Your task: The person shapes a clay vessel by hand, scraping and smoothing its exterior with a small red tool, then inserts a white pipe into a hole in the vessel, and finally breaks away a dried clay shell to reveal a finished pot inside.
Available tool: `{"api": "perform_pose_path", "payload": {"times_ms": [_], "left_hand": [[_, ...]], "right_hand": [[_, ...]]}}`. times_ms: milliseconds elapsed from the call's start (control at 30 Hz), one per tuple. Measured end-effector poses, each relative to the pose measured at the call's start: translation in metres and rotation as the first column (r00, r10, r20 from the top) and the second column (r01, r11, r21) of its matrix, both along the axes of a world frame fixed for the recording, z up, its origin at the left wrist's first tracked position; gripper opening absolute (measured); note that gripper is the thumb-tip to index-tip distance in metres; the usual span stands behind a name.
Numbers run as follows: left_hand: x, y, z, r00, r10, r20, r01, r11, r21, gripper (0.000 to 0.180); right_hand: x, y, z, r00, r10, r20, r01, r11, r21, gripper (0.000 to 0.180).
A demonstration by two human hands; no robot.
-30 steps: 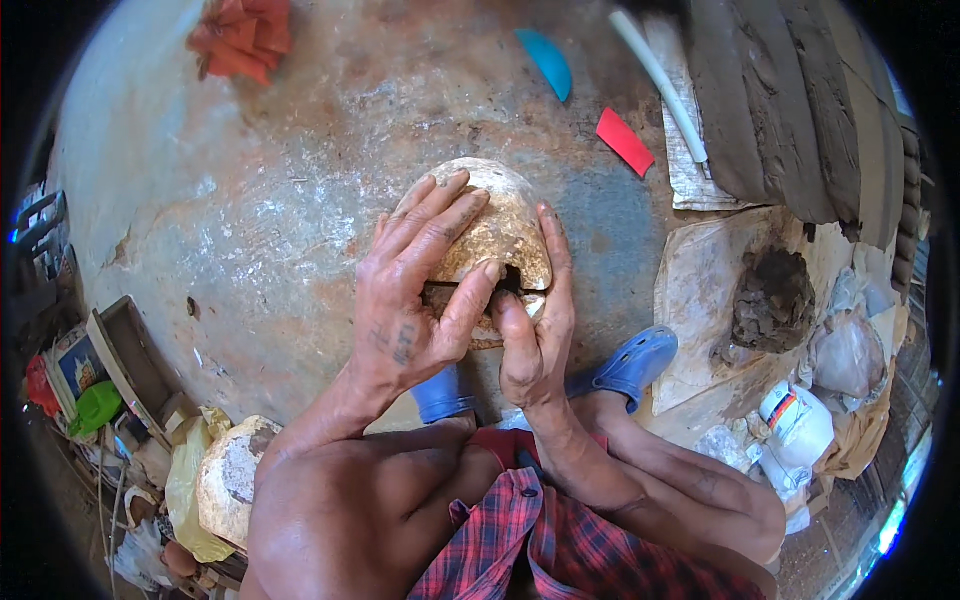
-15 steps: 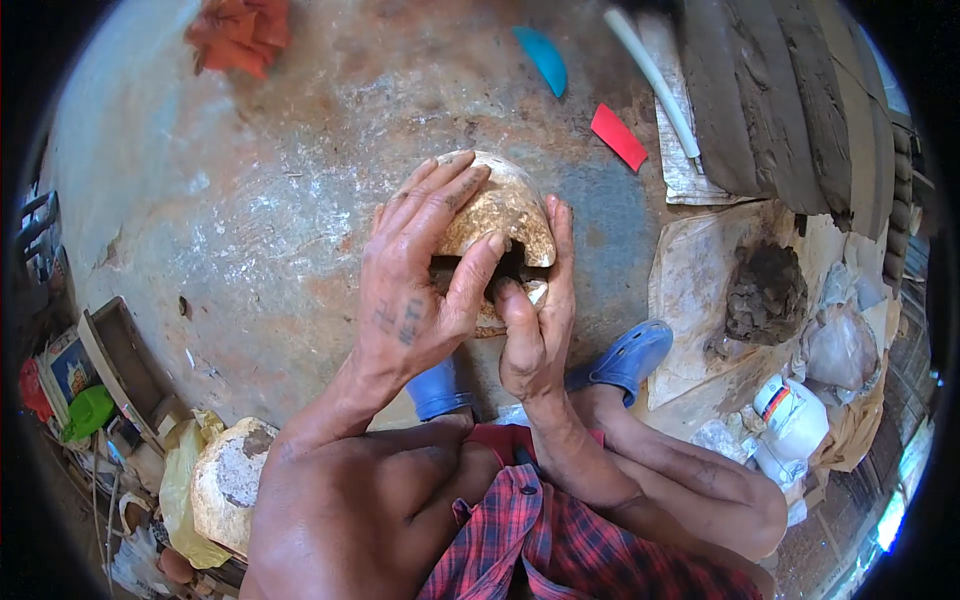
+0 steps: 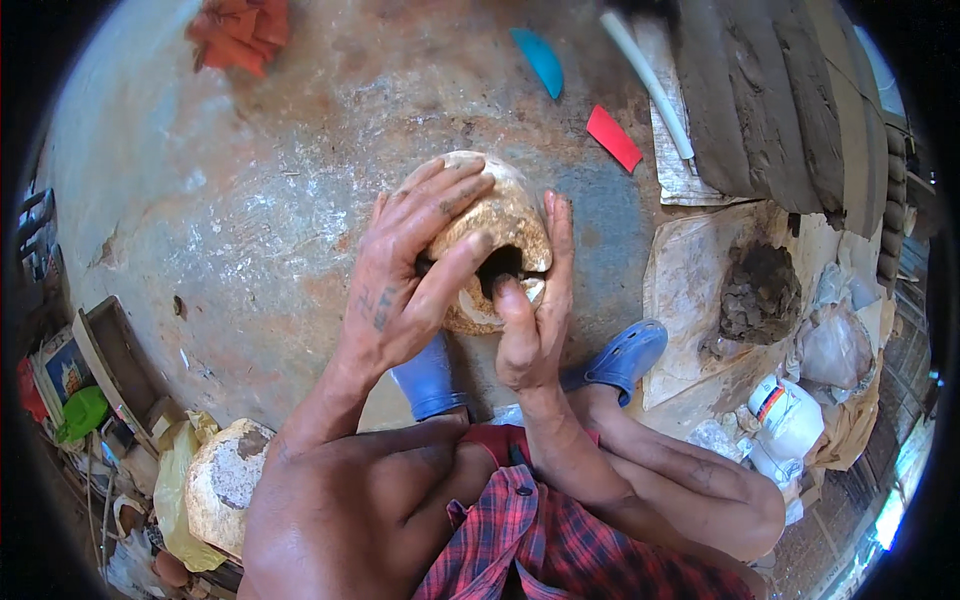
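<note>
A rounded, hollow plaster mould [image 3: 505,205], tan and whitish with a rough stained surface, is between my hands above the floor. A dark opening shows in the side toward me. My left hand [image 3: 415,255] wraps its upper left, fingers over the top and thumb along the opening's left edge. Up the right side run the fingers of my right hand [image 3: 535,325], while its thumb reaches into the lower part of the opening. Whether anything is inside the mould is hidden in shadow.
Blue and red flat scrapers [image 3: 540,62] [image 3: 614,138] lie beyond the mould. At right are a pale tube [image 3: 648,85], grey clay slabs [image 3: 760,110], a clay lump [image 3: 760,292] and a white bottle [image 3: 788,415]. Another mould [image 3: 225,478] sits at lower left; orange cloth [image 3: 238,35] lies far left.
My left hand has shifted slightly left, its thumb drawing back from the opening. More of the dark opening and the mould's lower part shows. My right hand keeps its hold.
</note>
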State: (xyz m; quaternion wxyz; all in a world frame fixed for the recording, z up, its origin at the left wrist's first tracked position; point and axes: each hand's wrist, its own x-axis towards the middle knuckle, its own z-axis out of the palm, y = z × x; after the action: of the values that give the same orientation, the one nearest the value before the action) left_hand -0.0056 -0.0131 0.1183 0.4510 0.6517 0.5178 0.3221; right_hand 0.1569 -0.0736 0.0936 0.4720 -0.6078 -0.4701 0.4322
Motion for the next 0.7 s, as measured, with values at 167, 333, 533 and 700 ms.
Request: {"api": "perform_pose_path", "payload": {"times_ms": [167, 333, 533, 700], "left_hand": [[-0.006, -0.003, -0.028, 0.999, -0.031, -0.009, 0.032, 0.969, 0.246, 0.074], [-0.006, 0.001, -0.027, 0.994, 0.028, 0.105, -0.059, 0.949, 0.310, 0.074], [-0.005, -0.001, -0.021, 0.995, 0.070, 0.065, -0.083, 0.972, 0.218, 0.050], [-0.001, 0.001, -0.014, 0.996, 0.052, 0.067, -0.055, 0.998, 0.036, 0.045]], "right_hand": [[0.009, 0.004, -0.028, 0.982, 0.008, 0.190, -0.052, 0.972, 0.229, 0.078], [-0.001, 0.013, -0.030, 0.994, -0.042, 0.099, 0.006, 0.942, 0.335, 0.068], [-0.007, 0.018, -0.022, 0.998, -0.055, 0.039, 0.038, 0.936, 0.349, 0.068], [0.000, 0.014, -0.023, 0.999, -0.017, 0.035, 0.007, 0.966, 0.257, 0.074]]}}
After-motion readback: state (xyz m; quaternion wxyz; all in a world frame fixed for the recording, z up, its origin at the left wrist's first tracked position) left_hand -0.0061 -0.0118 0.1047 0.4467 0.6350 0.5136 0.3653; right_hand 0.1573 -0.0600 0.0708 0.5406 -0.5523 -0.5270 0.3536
